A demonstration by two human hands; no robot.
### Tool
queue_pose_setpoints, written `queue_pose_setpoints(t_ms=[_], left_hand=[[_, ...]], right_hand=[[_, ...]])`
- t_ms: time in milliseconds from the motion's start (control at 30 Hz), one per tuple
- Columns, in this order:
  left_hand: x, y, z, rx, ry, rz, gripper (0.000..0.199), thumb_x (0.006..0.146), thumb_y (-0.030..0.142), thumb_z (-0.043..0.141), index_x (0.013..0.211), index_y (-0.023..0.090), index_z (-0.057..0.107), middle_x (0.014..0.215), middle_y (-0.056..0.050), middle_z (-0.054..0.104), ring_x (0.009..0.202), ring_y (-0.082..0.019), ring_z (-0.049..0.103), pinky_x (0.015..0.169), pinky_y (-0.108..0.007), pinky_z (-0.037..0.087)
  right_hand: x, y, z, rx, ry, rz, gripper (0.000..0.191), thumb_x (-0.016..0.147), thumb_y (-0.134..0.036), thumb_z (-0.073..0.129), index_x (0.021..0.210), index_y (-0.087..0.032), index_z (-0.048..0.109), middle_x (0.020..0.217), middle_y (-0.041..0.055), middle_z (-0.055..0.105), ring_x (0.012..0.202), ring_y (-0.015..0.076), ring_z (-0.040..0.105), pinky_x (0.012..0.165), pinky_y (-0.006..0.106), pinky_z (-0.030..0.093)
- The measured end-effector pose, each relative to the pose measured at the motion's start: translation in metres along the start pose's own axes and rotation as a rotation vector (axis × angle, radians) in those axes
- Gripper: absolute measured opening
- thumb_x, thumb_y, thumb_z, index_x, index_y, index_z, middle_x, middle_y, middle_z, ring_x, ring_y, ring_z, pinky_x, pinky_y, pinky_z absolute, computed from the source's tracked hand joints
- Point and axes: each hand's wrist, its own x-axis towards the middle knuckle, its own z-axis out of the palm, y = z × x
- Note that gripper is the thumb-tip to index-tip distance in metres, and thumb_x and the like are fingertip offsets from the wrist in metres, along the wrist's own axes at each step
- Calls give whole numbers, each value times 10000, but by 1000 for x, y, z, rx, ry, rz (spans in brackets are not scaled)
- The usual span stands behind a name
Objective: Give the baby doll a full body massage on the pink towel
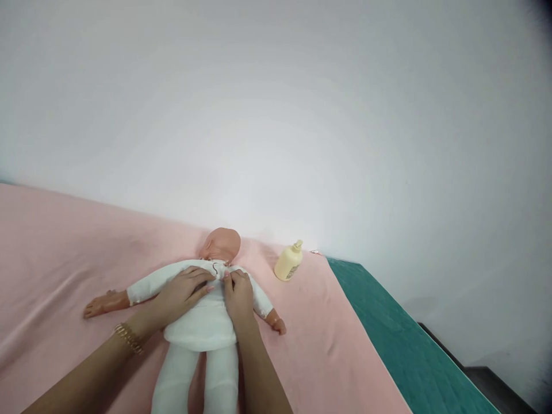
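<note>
A baby doll (221, 244) lies on a pink cloth, its head away from me and its arms spread out. It wears a white top (200, 333) and white trousers (172, 376). A thin dark cord or mark shows near the neckline. My left hand (186, 291) rests on the doll's chest, fingers stretched out and thumb apart. Beside it, my right hand (240, 291) has its fingers curled, with thumb and fingertips pinched at the front of the white top. The small bit of fabric between those fingertips is mostly hidden.
A pale yellow pump bottle (288, 263) stands on the pink cloth (319, 345) to the right of the doll. A green surface (401, 333) shows past the cloth's right edge. Behind everything rises a plain white wall (276, 115). A dark edge (491, 379) lies at lower right.
</note>
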Motion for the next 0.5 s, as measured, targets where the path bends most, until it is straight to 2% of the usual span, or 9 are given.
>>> queue_pose_setpoints(t_ms=[200,333,400,500], left_hand=[[-2,2,5,23,30,8,383,958,443,402,1133,207,649,1148,-60,666,1118,-241,540,992,-404,424],[-4,4,8,74,158,16,388,977,417,361,1154,199,629,1169,-72,649,1133,-244,524,1017,-432,395],[-5,2,11,102,208,18,403,974,427,365,1189,190,610,1207,-86,632,1169,-254,506,1043,-450,372],[-4,-3,15,121,195,10,425,972,444,374,1232,184,587,1254,-90,613,1217,-250,482,1072,-450,349]], right_hand=[[-2,3,1,6,20,-11,349,964,-223,399,685,-189,606,814,80,646,827,218,537,780,347,394],[-5,0,-2,102,92,-58,261,955,-221,428,802,-192,637,889,69,644,899,217,525,837,351,396],[-6,-1,-3,166,86,-100,213,948,-220,450,877,-197,650,949,64,649,951,210,528,873,343,399],[-5,-1,-3,193,30,-128,192,944,-221,468,934,-199,659,1002,60,659,992,204,537,904,338,401]])
